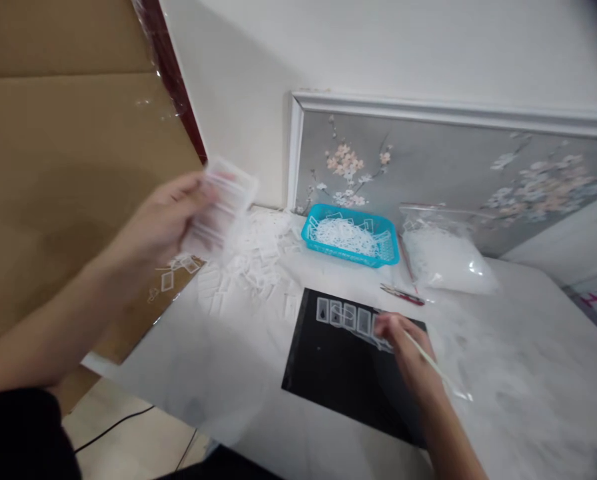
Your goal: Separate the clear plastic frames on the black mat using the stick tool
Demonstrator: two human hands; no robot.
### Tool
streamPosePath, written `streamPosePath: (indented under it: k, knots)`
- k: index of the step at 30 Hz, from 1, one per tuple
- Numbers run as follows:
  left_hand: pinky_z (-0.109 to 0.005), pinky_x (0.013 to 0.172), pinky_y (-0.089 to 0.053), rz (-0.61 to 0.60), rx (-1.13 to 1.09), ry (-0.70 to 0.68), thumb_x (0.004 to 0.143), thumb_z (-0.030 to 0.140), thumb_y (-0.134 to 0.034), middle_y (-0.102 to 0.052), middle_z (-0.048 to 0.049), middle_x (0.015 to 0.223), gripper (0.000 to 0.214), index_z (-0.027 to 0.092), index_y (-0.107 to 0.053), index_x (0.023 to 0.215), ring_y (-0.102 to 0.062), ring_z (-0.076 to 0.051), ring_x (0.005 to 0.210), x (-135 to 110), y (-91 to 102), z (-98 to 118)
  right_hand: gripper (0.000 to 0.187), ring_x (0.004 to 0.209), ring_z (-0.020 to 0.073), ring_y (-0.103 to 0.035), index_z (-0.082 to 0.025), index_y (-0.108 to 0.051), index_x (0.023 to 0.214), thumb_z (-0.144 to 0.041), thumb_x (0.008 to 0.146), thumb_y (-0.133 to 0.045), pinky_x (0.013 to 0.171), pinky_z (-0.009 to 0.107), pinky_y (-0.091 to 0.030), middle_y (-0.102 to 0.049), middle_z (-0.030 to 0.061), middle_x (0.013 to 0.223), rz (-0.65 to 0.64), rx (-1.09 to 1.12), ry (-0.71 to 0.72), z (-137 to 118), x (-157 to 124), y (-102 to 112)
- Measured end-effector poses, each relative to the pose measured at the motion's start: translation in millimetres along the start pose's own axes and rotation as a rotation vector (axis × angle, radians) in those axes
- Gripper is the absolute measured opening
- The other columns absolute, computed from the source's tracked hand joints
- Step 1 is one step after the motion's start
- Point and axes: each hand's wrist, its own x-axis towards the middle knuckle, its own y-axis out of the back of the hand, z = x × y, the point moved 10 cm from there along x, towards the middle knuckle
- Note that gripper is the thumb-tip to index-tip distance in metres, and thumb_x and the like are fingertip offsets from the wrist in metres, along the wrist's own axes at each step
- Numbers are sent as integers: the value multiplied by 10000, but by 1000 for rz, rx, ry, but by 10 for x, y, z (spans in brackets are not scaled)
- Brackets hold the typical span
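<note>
My left hand [183, 207], raised over the left side of the table, is closed on a clear plastic sheet of joined rectangular sections [236, 190], blurred by motion. Over the upper right part of a black board [343, 380], my right hand [411, 350] grips a thin pale stick [431, 363]; its tip is hidden by the fingers. A row of small clear rectangular pieces [349, 317] lies along the board's top edge, some with dark spots inside. Clear, crumpled-looking plastic [373, 340] sits just below the row, beside my right fingertips.
Many loose white rectangular frames [258, 267] are heaped at the table's left. Behind the board stand a blue basket [388, 257] of white bits and a filled clear bag [448, 263]. Red-handled snips [403, 294] lie between. Cardboard [78, 147] stands at the left.
</note>
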Motion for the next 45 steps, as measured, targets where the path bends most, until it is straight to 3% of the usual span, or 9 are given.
streamPosePath:
  k: [3, 5, 10, 17, 29, 32, 35, 39, 45]
  knots:
    - [-212, 403, -498, -443, 83, 269, 891, 439, -670, -722, -32, 830, 409, 219, -613, 1231, -631, -134, 515, -418, -882, -456, 680, 1038, 270, -674, -226, -670, 1234, -706, 752, -671, 801, 339, -536, -718, 133, 1157, -477, 239, -148, -260, -278, -949]
    - [-167, 398, -444, -724, 152, 354, 919, 485, -616, -702, -27, 778, 407, 200, -617, 1210, -615, -114, 511, -753, -1379, -688, 757, 992, 270, -708, -249, -697, 1188, -798, 669, -651, 725, 324, -566, -727, 121, 1154, -583, 477, -257, -393, -403, -1280]
    - [-171, 458, -436, -1002, 181, 488, 867, 541, -652, -696, -17, 842, 476, 199, -575, 1190, -610, -103, 545, -1252, -1938, -1272, 249, 578, 91, -653, -165, -763, 753, -410, 763, -807, 522, 157, -508, -724, 28, 692, -315, 442, -288, -357, -474, -1017]
    - [-226, 686, -472, -1288, 300, 450, 819, 436, -728, -725, -35, 853, 277, 168, -724, 887, -664, -164, 786, -1506, -2056, -1849, 183, 616, 102, -666, -184, -791, 830, -353, 764, -810, 545, 157, -536, -748, 32, 705, 53, 414, -247, -160, -790, -144]
    - [-269, 652, -541, -975, 143, 613, 891, 502, -627, -630, -1, 640, 347, 177, -720, 968, -642, -135, 610, -1266, -1945, -2180, 288, 689, 156, -708, -174, -767, 924, -419, 774, -788, 620, 235, -570, -782, 72, 824, 309, 102, -354, 479, -1185, 652]
    - [-273, 705, -544, -967, 291, 409, 931, 509, -559, -690, -28, 744, 364, 192, -736, 954, -680, -163, 734, -1203, -1930, -2084, 237, 691, 173, -708, -206, -749, 948, -393, 804, -762, 675, 288, -573, -778, 52, 831, 239, -106, -231, 282, -1096, 688]
    - [-290, 810, -541, -887, 541, -6, 963, 467, -527, -738, -46, 966, 332, 211, -733, 1012, -692, -190, 908, -1122, -1898, -1863, 128, 871, 211, -727, -232, -730, 933, -330, 856, -703, 812, 347, -569, -773, 56, 982, 119, -329, 15, 7, -942, 643]
    - [-355, 941, -526, -902, 736, -519, 985, 379, -523, -718, -79, 1121, 295, 201, -699, 1140, -673, -212, 1028, -1432, -1949, -1717, 143, 1137, 253, -668, -244, -726, 931, -253, 917, -583, 993, 439, -503, -733, 77, 1174, -71, -578, 255, -103, -816, 563]
    - [-421, 969, -523, -861, 825, -727, 963, 297, -574, -652, -116, 1271, 264, 171, -668, 1175, -629, -252, 1150, -1836, -1818, -1812, 266, 1190, 272, -636, -258, -697, 1156, -283, 907, -608, 1081, 490, -433, -717, 63, 1223, -7, -652, 213, -155, -909, 817]
